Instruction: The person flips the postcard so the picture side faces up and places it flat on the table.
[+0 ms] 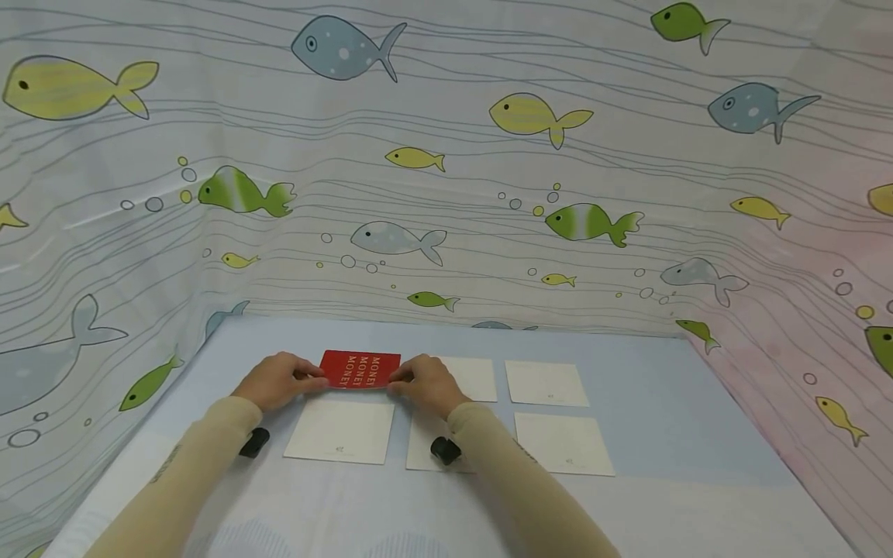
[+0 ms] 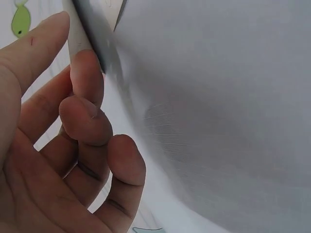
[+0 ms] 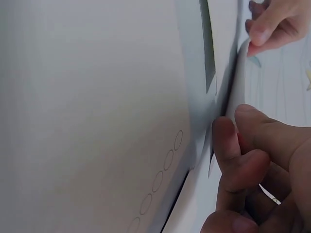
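A red card [image 1: 359, 370] printed "MONEY MONEY MONEY" is held between both hands at the back left of the table, its red face towards the head camera. At its left near corner, my left hand [image 1: 274, 382] pinches the edge between thumb and index finger; the other fingers curl loosely below. My right hand [image 1: 432, 387] pinches the right near corner the same way. The right wrist view shows the card's pale underside [image 3: 237, 87] stretching between the two hands, close over the table. Just in front lies a white card [image 1: 339, 432].
More white cards lie in rows to the right: a front middle one [image 1: 422, 442] partly under my right forearm, a front right one [image 1: 563, 444], a back right one [image 1: 546, 383] and a back middle one [image 1: 477, 380]. Fish-patterned curtains [image 1: 474, 194] enclose the pale table [image 1: 670, 418].
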A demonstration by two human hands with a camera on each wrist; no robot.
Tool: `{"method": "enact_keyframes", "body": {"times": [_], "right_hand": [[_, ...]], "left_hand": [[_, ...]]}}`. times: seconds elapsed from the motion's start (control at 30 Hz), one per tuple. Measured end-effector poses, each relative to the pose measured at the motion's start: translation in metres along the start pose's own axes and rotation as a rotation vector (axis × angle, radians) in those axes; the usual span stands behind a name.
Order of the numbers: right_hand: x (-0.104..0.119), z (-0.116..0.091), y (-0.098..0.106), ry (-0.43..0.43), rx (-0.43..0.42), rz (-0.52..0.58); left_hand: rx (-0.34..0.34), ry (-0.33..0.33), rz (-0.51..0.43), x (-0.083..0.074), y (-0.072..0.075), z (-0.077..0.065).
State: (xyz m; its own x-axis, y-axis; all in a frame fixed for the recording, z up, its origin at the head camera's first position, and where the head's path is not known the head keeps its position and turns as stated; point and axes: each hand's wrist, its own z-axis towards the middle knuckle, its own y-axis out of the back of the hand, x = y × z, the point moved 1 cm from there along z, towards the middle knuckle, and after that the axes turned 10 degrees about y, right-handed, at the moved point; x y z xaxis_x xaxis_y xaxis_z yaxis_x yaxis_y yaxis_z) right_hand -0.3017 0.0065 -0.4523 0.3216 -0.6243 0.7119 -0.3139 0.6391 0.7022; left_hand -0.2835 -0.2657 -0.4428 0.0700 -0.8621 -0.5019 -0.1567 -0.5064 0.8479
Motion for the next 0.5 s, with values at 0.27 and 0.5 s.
{"method": "enact_keyframes", "body": {"times": [0.27,0.5], "right_hand": [[0.0048,-0.0008,-0.0016,-0.047,0.020,-0.042],[0.0059,-0.0003,-0.0028,-0.073,0.049,-0.083]], "left_hand": [[0.002,0.062,0.040,0.0005,-0.0045,0.0058],[0.003,0.108,0.043,-0.0036,-0.0052,0.0056]]}}
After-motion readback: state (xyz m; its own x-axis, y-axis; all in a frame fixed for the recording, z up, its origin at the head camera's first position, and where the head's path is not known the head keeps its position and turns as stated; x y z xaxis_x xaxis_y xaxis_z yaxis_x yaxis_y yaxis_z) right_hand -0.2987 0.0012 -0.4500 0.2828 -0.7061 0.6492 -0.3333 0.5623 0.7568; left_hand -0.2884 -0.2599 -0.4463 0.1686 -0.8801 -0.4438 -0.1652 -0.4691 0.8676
